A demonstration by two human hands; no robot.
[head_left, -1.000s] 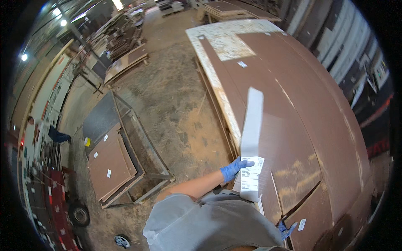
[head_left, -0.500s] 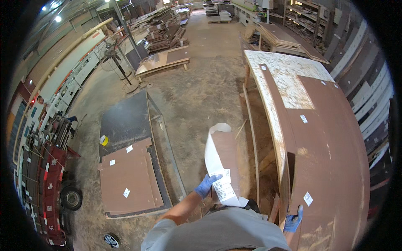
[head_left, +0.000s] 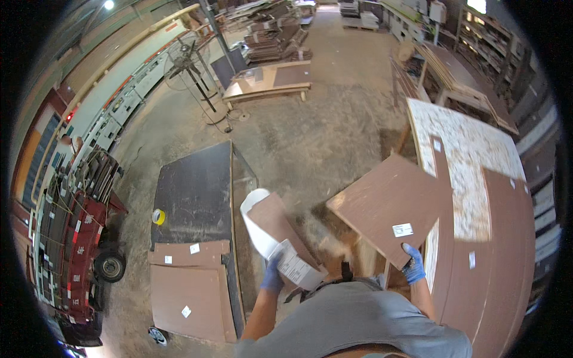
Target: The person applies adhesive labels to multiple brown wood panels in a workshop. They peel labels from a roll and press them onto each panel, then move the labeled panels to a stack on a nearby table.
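My left hand (head_left: 273, 275), in a blue glove, is closed on a strip of white printed labels (head_left: 292, 262). The strip curls over at its far end. A narrow brown surface (head_left: 271, 218) shows inside the curl; whether it is backing paper or a board I cannot tell. My right hand (head_left: 413, 265), also blue-gloved, grips the near corner of a brown panel (head_left: 382, 197) bearing a white label (head_left: 403, 230). That panel is held tilted beside the right-hand table, its right part overlapping the table's edge in view.
More brown panels (head_left: 501, 286) lie on the white-topped table (head_left: 498, 149) at right. Left stands a dark table (head_left: 194, 185) with labelled brown boards (head_left: 185, 292) and a yellow tape roll (head_left: 158, 216). Beyond are a stand fan (head_left: 188, 65), a low pallet (head_left: 268, 89), a red cart (head_left: 83, 238) and another person (head_left: 73, 142).
My right hand has lifted a brown panel off the right table and swung it leftward, in front of me. The label strip in my left hand has shifted left. The view has turned.
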